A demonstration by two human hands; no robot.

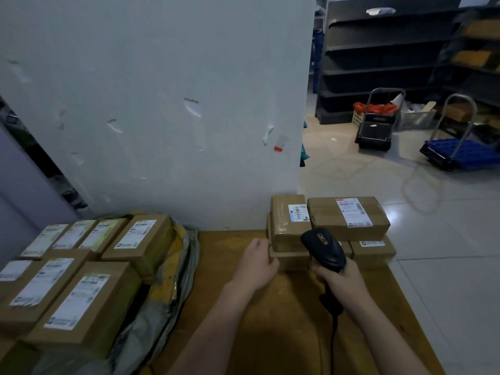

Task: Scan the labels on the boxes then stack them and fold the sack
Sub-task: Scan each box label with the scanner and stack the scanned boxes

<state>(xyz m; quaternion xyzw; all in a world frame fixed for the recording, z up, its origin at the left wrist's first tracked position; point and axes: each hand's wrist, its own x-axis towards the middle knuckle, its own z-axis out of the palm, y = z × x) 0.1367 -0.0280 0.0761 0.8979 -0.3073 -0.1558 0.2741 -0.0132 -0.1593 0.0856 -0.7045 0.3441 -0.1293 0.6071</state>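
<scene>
A small stack of brown cardboard boxes stands at the far right of the wooden table [243, 307], against the white wall. The top two, a left box [286, 221] and a right box [349, 216], show white labels. My left hand [257, 262] holds the left corner of a lower box [290, 259] in the stack. My right hand [342, 278] grips the handle of a black barcode scanner [323, 249], whose head is in front of the stack. On the left, several labelled boxes [81, 301] lie on a grey and yellow sack [167, 272].
A white wall [162, 104] rises behind the table. To the right is a tiled floor with two hand trolleys [378, 125], a blue one [465, 152], and dark shelving [384, 55]. The scanner cable [334, 334] hangs down over the table.
</scene>
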